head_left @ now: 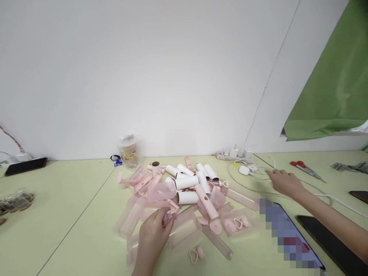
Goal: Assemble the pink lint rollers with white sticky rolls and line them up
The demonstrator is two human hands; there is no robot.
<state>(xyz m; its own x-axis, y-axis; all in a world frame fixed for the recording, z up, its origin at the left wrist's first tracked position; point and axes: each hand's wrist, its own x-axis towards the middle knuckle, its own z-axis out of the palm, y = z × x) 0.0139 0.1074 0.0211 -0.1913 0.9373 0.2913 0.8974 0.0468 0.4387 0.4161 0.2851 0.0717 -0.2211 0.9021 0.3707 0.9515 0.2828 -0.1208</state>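
My left hand is closed on a small clear pinkish plastic piece at the near edge of a heap of pink parts. White cardboard tubes, open pink translucent trays and a long pink piece with a hole lie about it. Near that hand rest a pink heart-shaped ring and a small pink cylinder. Over on the right, my right hand reaches among white cables, its fingers drawn together. Whatever they pinch is too blurred to name.
A power strip with chargers stands by the wall. Red-handled scissors lie at right, behind a pixelated phone-like screen and a dark flat device. A bagged cup stands behind the heap; a phone lies far left.
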